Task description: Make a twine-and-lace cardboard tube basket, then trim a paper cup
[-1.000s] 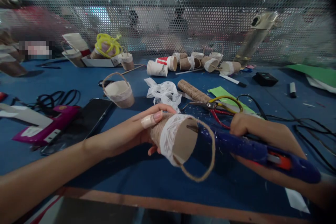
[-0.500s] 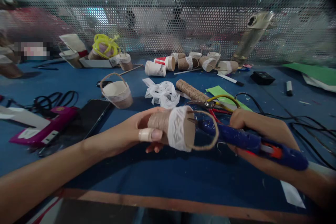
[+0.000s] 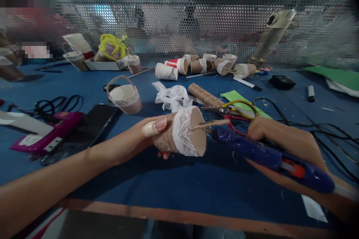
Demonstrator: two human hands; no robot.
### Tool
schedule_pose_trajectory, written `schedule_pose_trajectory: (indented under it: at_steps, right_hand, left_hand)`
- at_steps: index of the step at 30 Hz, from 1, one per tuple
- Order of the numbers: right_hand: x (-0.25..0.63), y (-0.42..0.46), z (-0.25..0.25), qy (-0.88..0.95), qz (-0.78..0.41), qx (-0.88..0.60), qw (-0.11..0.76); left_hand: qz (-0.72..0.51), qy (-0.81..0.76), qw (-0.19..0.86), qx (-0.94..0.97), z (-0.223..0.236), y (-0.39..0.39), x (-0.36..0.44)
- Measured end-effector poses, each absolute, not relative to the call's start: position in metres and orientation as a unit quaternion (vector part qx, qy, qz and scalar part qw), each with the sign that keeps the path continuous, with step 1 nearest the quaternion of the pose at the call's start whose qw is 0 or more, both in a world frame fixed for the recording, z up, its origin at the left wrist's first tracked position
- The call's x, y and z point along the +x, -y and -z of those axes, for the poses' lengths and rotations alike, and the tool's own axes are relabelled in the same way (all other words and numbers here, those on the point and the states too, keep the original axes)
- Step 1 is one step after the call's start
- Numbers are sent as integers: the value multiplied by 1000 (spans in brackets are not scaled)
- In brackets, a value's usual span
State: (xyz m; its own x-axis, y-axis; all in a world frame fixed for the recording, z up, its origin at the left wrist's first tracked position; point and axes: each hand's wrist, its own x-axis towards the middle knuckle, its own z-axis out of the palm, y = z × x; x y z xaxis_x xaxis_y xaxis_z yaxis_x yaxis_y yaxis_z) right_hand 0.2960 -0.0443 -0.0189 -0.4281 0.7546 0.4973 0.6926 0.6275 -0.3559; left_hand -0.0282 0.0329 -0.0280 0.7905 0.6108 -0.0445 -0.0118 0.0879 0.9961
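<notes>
My left hand (image 3: 148,132) is closed around a twine-wrapped paper cup (image 3: 165,136) lying on its side in the air, its mouth facing right. White lace (image 3: 183,132) bands the rim, and a twine handle (image 3: 214,123) sticks out, seen nearly edge-on. In my right hand (image 3: 286,138) is a blue hot glue gun (image 3: 252,151), its nozzle pointing left at the cup's mouth, close to the handle. Whether the nozzle touches the cup I cannot tell. Behind the cup lie a heap of white lace ribbon (image 3: 175,96), a roll of twine (image 3: 204,94) and yellow-and-red-handled scissors (image 3: 224,109).
A finished-looking cup basket (image 3: 130,104) stands left of the lace. A phone (image 3: 102,119) and a purple power strip (image 3: 53,134) lie at left. More wrapped cups (image 3: 202,66) line the mesh screen (image 3: 168,18). Black cables (image 3: 333,138) run at right, near a bottle (image 3: 267,41).
My left hand has rolled the cup, so its handle has swung from a loop facing me to nearly edge-on. The glue gun has shifted slightly right and down.
</notes>
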Motion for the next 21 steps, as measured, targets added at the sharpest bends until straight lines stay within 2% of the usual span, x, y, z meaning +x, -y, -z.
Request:
schedule_pose_trajectory:
  at_steps: [6,21]
  right_hand:
    - [294,47,17,837,-50,-446,315]
    - [291,48,15,844,-19,-450,290]
  left_hand:
    - [-224,-259,711,614,27,-32,-27]
    - [-201,-337,615,684,14,-31,-23]
